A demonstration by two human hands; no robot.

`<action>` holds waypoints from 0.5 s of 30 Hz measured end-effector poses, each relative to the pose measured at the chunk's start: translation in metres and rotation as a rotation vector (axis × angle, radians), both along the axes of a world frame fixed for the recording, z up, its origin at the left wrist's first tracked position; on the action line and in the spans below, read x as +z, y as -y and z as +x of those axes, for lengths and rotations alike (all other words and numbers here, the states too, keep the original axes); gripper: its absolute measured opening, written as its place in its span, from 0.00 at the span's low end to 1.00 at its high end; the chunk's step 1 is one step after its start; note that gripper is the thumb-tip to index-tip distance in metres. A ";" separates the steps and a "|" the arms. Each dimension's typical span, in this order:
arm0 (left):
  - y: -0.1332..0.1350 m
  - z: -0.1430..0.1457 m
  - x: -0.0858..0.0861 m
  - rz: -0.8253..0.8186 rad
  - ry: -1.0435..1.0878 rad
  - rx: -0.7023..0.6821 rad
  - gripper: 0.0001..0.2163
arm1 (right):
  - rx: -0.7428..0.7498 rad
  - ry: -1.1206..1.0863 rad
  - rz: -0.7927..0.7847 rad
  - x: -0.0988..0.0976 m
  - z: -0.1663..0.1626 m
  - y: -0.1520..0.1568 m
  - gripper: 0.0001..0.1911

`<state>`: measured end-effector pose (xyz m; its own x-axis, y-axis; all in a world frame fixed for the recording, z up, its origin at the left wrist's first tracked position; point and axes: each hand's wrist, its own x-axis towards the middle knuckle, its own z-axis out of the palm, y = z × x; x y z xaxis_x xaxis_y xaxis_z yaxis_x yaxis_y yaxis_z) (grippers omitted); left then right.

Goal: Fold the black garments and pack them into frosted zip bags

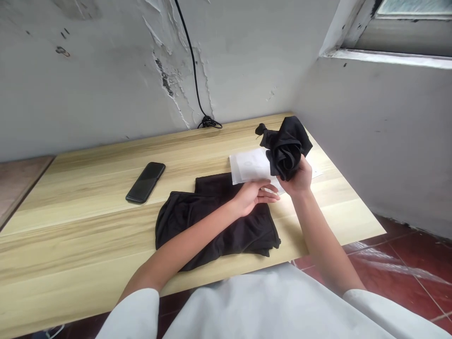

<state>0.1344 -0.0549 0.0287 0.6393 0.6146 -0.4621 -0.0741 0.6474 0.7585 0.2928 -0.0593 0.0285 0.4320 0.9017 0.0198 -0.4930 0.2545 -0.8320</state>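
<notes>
My right hand (298, 180) is closed around a bunched black cloth (286, 146), held up above the table's right side. My left hand (254, 194) hovers just left of it, fingers stretched out toward the right hand and holding nothing. Beneath the left forearm a folded black garment (212, 221) lies flat on the wooden table (88, 226). A white plastic packet (249, 167) lies on the table behind the hands, partly hidden by the bunched cloth.
A black phone (146, 182) lies face down on the table to the left. A black cable (197, 94) runs down the cracked wall to the table's back edge. The right wall and a red tiled floor (406, 263) border the table.
</notes>
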 end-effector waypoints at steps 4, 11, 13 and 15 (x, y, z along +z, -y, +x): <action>-0.005 0.027 -0.002 -0.012 0.023 -0.074 0.08 | -0.090 0.024 0.027 0.000 0.006 0.002 0.20; -0.002 0.054 -0.019 -0.088 -0.084 -0.246 0.11 | -0.198 0.182 0.027 0.003 0.016 0.014 0.11; 0.005 0.053 -0.018 -0.076 -0.105 -0.329 0.13 | -0.163 0.192 0.006 0.005 0.013 0.014 0.10; 0.012 0.038 -0.011 -0.043 -0.114 -0.410 0.14 | -0.107 0.167 -0.019 0.007 0.010 0.013 0.08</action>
